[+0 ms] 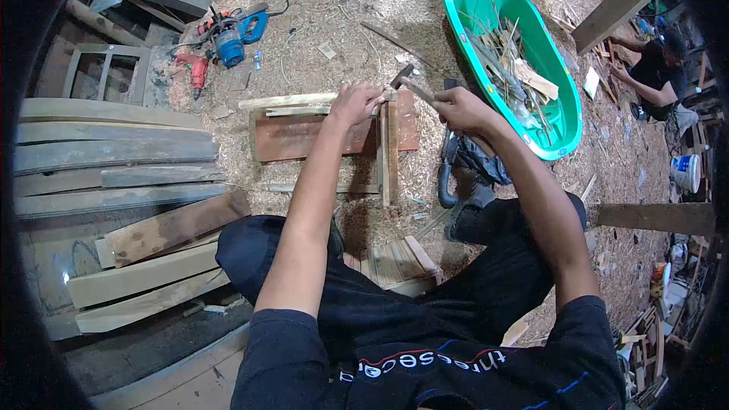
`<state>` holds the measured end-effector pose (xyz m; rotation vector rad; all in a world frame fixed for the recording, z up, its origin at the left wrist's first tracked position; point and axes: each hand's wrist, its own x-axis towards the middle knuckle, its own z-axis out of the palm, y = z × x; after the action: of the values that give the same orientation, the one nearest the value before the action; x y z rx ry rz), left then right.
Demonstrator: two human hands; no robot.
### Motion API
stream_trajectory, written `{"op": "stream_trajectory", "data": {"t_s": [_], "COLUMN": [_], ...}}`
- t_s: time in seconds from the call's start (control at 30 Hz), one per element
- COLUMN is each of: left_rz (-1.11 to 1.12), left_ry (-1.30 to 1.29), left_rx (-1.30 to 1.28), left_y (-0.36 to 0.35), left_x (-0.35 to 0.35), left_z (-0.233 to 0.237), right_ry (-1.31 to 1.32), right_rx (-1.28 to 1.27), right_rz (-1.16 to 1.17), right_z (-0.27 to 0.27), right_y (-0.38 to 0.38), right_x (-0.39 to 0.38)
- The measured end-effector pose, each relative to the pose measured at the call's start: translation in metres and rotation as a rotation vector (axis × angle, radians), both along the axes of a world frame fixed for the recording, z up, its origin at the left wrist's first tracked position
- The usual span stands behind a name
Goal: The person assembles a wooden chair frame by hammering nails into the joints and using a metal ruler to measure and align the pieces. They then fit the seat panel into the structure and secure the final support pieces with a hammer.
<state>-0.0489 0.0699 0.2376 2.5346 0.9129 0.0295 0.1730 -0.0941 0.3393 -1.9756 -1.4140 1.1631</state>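
Several long, weathered grey wooden planks [114, 156] lie side by side to the person's left, the largest pieces near at hand. Next in size comes a bright green plastic tub [568, 118] with rounded ends, to the right, holding wood scraps. Between the two, on a floor strewn with shavings, lies a flat reddish-brown board [285, 140].

Across that board sits a corner assembly of narrow, pale and brown wooden strips [392, 159], one arm running left, the other toward the person's knees. It looks light and stiff, though strips this thin could split near their ends; the firmest hold is probably along the flat sides, a little back from the corner.

Above that corner is a hammer [420, 91] with a dark metal head and a straight, light-brown handle, likely head-heavy and best taken toward the rear of the handle. The right hand [465, 111] is wrapped around it, some handle showing behind the fist. The left hand [354, 103] bends over the corner with its fingers drawn together; whether they pinch anything small, one cannot tell.
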Motion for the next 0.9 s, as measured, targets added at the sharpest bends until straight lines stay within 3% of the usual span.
{"op": "stream_trajectory", "data": {"t_s": [0.1,0.3,0.43,0.53,0.63,0.73,0.77,0.9], "left_rz": [-0.013,-0.017,-0.005,0.02,-0.013,-0.01,-0.006,-0.003], "left_ry": [-0.151,-0.157,-0.124,-0.07,-0.063,-0.104,-0.098,-0.078], "left_rx": [0.166,0.143,0.134,0.079,0.08,0.091,0.088,0.08], "left_y": [-0.003,-0.001,-0.004,-0.004,-0.003,-0.001,-0.001,-0.001], "left_x": [-0.001,-0.002,-0.001,0.001,-0.001,-0.001,-0.001,0.0], "left_z": [-0.007,-0.013,-0.014,-0.006,-0.01,-0.011,-0.011,-0.011], "right_ry": [-0.044,-0.134,-0.125,-0.233,-0.207,-0.307,-0.202,-0.304], "right_rx": [0.014,0.156,-0.015,0.202,0.069,0.229,0.101,0.244], "right_rz": [-0.026,-0.071,0.025,-0.072,0.078,0.017,0.057,-0.018], "right_z": [0.003,-0.002,0.005,0.005,0.011,-0.002,-0.008,0.003], "right_y": [0.001,-0.001,-0.001,0.001,-0.002,0.002,0.001,-0.001], "right_x": [-0.001,-0.004,-0.001,-0.005,-0.004,-0.005,-0.002,-0.01]}}
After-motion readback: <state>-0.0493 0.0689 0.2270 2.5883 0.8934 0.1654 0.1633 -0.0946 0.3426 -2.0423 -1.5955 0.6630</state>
